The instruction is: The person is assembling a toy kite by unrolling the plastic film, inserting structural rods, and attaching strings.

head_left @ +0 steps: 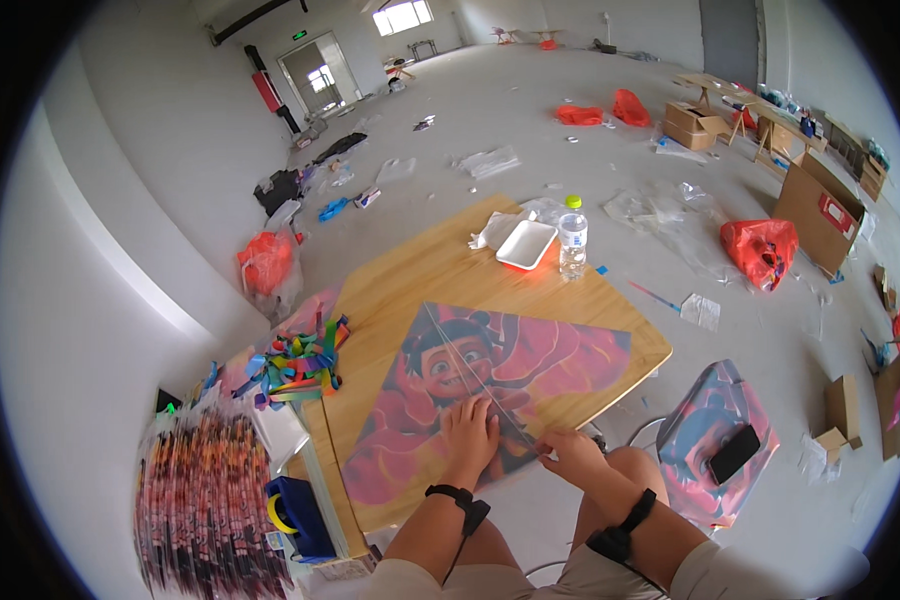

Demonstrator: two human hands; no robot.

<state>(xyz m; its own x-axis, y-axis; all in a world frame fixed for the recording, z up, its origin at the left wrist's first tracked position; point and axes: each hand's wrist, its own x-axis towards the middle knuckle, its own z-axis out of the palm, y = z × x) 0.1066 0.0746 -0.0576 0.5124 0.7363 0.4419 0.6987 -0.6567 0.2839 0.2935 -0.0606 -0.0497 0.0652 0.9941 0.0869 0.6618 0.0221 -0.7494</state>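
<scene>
**Two hands on a cartoon kite**

A kite lies flat on the wooden counter, right in front of the person. It is pink and red, with a cartoon child's face on it. A thin rod runs down its middle, from the far tip toward the person. The left hand presses flat on the kite, fingers spread, just left of the rod. The right hand pinches the kite's near edge. A bunch of colourful ribbons sits to the left. Far off stand a water bottle and a white tray.
</scene>
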